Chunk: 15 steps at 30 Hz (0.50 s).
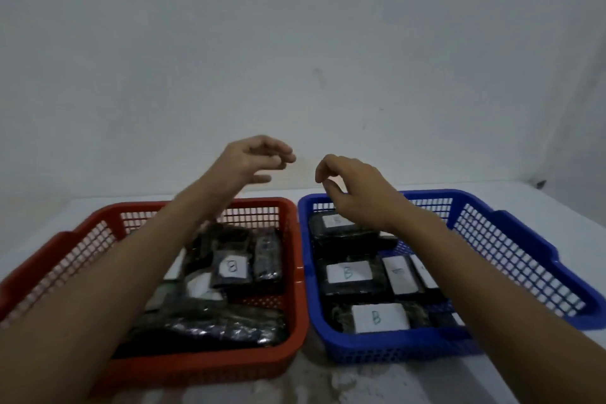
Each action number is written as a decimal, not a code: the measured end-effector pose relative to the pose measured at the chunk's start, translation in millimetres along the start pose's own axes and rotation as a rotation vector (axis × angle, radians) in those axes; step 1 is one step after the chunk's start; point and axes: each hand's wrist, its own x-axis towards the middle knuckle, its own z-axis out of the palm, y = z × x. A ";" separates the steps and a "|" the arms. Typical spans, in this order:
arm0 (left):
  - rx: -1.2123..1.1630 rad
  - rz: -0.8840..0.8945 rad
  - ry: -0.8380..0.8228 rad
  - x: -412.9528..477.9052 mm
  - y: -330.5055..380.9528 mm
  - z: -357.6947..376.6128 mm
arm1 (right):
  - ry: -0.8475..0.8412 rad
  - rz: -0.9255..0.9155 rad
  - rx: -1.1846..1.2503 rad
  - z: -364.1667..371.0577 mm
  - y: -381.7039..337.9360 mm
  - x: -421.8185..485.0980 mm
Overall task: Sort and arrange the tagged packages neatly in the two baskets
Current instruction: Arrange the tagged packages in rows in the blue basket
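Note:
A red basket (296, 259) sits on the left and a blue basket (511, 239) on the right, side by side. Both hold several black packages with white tags. In the red basket one tagged package (231, 267) shows a B among jumbled ones. The blue basket has B-tagged packages (380, 318) laid flat in rows. My left hand (254, 159) hovers above the far rim of the red basket, fingers loosely curled, holding nothing. Over the far left corner of the blue basket, my right hand (354, 184) is raised, fingers relaxed and empty.
The baskets stand on a white table (328, 384) against a plain pale wall (295, 43). A small dark object (539, 183) lies at the table's far right edge.

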 end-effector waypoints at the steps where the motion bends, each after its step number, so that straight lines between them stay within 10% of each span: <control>1: 0.076 0.009 0.012 -5.8 2.9 -16.9 | 0.004 -0.032 0.015 5.1 -12.4 5.1; 15: 0.643 -0.131 -0.150 -77.9 -72.2 -52.8 | -0.291 0.022 -0.101 83.3 -64.7 12.8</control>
